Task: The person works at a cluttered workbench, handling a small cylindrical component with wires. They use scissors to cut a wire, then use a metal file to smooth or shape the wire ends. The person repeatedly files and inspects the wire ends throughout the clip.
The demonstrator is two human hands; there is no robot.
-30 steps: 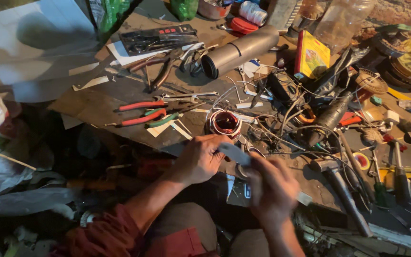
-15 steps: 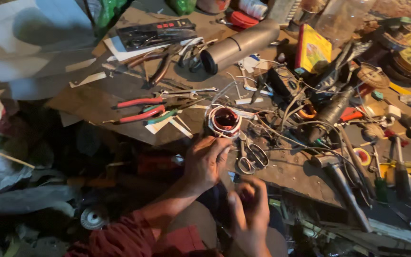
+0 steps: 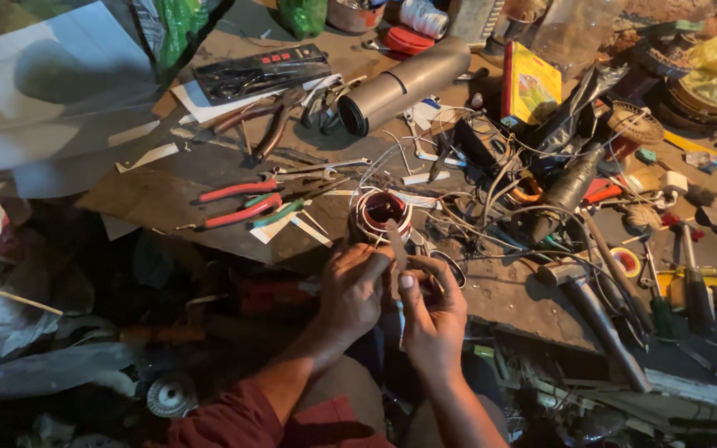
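- The left hand [image 3: 354, 290] and right hand [image 3: 431, 311] meet at the near edge of the workbench [image 3: 168, 195], fingers pressed together, pinching a thin flat strip [image 3: 395, 249] that stands upright between them.
- Just beyond the fingertips, a copper wire coil [image 3: 381, 214] sits on the bench; the strip's top overlaps it in view.
- Left of the coil lie 2 red-handled pliers [image 3: 238, 203].
- To the right, a hammer [image 3: 591, 307] rests among tangled wires [image 3: 491, 207].
- Farther back lie a grey metal tube [image 3: 412, 83] and a yellow box [image 3: 531, 83].
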